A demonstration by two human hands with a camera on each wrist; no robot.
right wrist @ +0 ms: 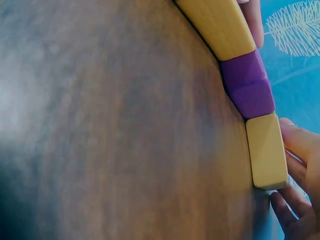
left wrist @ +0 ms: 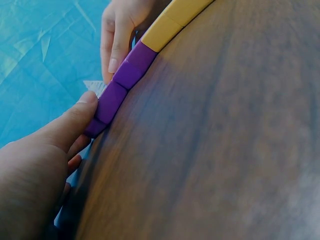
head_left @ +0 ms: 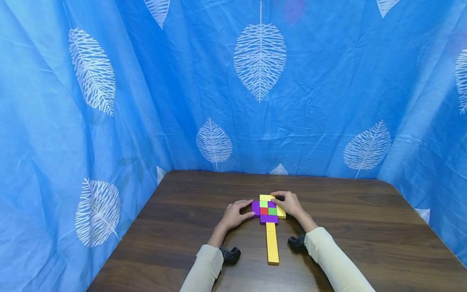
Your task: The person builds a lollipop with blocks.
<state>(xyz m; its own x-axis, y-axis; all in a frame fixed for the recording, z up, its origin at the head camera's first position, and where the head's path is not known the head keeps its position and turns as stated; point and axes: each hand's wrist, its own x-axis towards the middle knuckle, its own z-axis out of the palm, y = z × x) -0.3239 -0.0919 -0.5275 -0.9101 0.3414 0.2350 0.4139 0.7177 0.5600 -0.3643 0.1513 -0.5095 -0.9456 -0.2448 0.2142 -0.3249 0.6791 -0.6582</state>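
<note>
Flat coloured blocks lie together on the dark wooden table. At the centre, small squares form a two-by-two patch, among them a red block (head_left: 264, 211) and a green block (head_left: 272, 211). My left hand (head_left: 235, 214) pinches the purple block (head_left: 255, 208) on the left side, thumb at its near end and fingers at its far end. Over the far right corner, my right hand (head_left: 290, 202) has thumb and fingertip at the right end of the far yellow block (head_left: 265, 197). That hand partly hides the right-side yellow block (head_left: 281, 212). Another purple block (head_left: 268, 219) edges the near side.
A strip of yellow blocks (head_left: 272, 245) runs from the near purple block toward me. Black wrist devices (head_left: 231, 255) sit low beside both forearms. A blue curtain (head_left: 260, 134) with white leaf prints hangs behind the table's far edge and along both sides.
</note>
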